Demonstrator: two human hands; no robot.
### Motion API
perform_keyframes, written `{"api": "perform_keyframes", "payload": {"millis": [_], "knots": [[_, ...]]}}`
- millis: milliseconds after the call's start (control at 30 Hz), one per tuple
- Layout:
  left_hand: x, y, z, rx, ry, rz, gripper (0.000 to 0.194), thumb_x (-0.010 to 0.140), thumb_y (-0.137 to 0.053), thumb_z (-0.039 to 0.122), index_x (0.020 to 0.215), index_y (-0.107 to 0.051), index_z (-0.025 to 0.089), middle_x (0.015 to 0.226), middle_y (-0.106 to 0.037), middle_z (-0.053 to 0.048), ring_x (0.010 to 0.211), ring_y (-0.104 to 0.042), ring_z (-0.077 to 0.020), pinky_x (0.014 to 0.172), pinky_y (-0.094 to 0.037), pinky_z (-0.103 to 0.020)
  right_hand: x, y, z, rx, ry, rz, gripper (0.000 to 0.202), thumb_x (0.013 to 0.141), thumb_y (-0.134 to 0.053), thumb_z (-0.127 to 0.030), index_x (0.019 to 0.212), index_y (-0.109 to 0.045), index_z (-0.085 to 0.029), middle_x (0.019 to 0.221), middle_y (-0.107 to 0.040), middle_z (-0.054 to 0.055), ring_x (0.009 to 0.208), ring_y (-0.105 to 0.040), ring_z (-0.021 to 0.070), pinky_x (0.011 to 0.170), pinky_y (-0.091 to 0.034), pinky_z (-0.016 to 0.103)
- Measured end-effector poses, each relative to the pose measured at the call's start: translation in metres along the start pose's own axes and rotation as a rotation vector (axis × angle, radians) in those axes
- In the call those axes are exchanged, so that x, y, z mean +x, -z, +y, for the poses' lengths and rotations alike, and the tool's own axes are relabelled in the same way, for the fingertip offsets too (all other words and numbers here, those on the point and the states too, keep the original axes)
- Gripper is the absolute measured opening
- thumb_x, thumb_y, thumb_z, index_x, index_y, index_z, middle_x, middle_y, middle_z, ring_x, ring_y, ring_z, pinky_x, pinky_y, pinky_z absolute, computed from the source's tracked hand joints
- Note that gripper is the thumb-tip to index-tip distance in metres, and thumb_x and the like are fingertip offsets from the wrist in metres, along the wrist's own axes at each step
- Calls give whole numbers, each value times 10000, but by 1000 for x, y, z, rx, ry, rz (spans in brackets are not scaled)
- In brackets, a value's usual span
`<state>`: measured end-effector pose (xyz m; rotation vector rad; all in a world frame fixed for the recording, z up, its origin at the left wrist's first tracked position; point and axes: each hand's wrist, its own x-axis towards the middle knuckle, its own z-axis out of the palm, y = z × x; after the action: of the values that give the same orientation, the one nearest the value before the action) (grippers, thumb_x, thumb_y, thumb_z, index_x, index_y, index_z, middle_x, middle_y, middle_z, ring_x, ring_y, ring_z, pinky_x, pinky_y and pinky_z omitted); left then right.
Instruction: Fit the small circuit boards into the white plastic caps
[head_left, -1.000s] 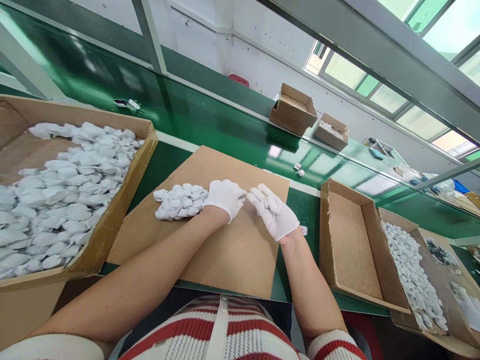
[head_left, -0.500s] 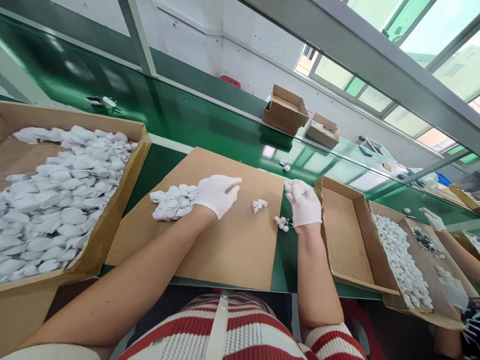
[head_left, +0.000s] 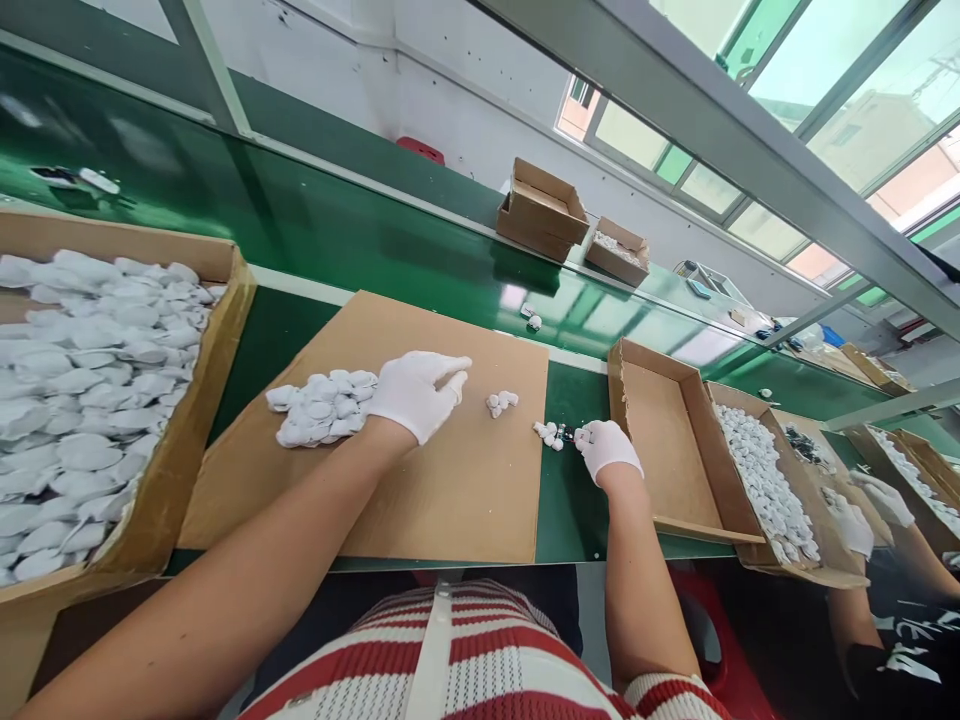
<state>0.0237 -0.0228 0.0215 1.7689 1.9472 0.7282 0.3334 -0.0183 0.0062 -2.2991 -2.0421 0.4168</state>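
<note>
Flanking two small white clusters (head_left: 502, 403) (head_left: 550, 436) with two gloved hands (head_left: 417, 396) (head_left: 609, 450).

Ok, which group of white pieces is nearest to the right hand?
The small group beside that hand, at the edge of the cardboard; the other small group and bigger pile lie farther left.

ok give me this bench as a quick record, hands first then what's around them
left hand: white-gloved, over the cardboard sheet, beside the pile of white pieces
right hand: white-gloved, fingers at a small dark part off the sheet's right edge
between hands: small white cluster on the sheet
left of sheet: cardboard box of white pieces
right of sheet: open cardboard tray
far right: co-worker's gloved hands
</note>
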Motion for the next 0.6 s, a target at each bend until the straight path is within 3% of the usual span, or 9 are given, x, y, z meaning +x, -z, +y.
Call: {"api": "perform_keyframes", "payload": {"millis": [67, 167, 233, 333, 400, 467, 533, 600], "knots": [[-2, -2, 2, -109, 28, -19, 394, 914, -568, 365, 1209, -796, 236, 1162, -802, -80, 1168, -703, -321, 1110, -467, -419, 2, 7, 0, 30, -7, 27, 78, 852, -736, -246, 801, -786, -216, 815, -733, 90, 690, -663, 208, 633, -448, 304], [-9, -6, 11, -434, 132, -125, 433, 865, -684, 450, 1223, -781, 227, 1201, -788, -99, 1098, -733, -310, 1020, -533, -397, 1, 25, -13, 187, 10, 189, 63, 834, -744, -279, 854, -774, -228, 824, -734, 58, 730, -646, 194, 676, -455, 298], [-14, -9, 18, -703, 164, -236, 638, 811, -768, 503, 1371, -697, 207, 1307, -746, -135, 1112, -731, -307, 955, -564, -386, -4, 33, -32, 394, 97, 240, 56, 807, -759, -284, 824, -756, -231, 786, -702, 25, 727, -626, 181, 706, -471, 299], [-18, -12, 21, -967, 148, -399, 930, 763, -830, 560, 1567, -502, 228, 1433, -669, -172, 1061, -742, -285, 885, -578, -383, -10, 32, -69, 695, 332, 150, 80, 816, -750, -293, 762, -724, -240, 754, -654, -5, 665, -581, 156, 704, -479, 305], [-16, -12, 18, -986, 173, -437, 840, 766, -826, 598, 1477, -605, 210, 1356, -713, -178, 1028, -743, -288, 826, -578, -369, -12, 25, -91, 763, 480, 102, 100, 833, -727, -271, 737, -712, -246, 759, -643, -6, 659, -561, 151, 721, -477, 315], [-14, -9, 12, -979, 234, -419, 662, 758, -835, 600, 1253, -750, 169, 1222, -765, -176, 1065, -732, -310, 788, -579, -348, -11, 18, -104, 772, 548, 136, 126, 840, -705, -254, 716, -691, -245, 755, -634, -4, 682, -559, 156, 760, -478, 325], [-11, -4, 9, -1063, 283, -401, 565, 739, -853, 591, 1115, -790, 174, 1172, -777, -161, 1122, -718, -317, 791, -589, -332, -7, 12, -109, 813, 518, 215, 148, 848, -693, -278, 708, -665, -238, 754, -627, -2, 692, -558, 157, 777, -479, 325], [-9, 0, 9, -1191, 300, -440, 578, 713, -875, 587, 1139, -780, 208, 1224, -763, -150, 1163, -709, -315, 820, -598, -332, -4, 7, -108, 871, 455, 243, 151, 849, -693, -317, 727, -662, -234, 748, -620, -5, 681, -550, 154, 764, -479, 317]]}}
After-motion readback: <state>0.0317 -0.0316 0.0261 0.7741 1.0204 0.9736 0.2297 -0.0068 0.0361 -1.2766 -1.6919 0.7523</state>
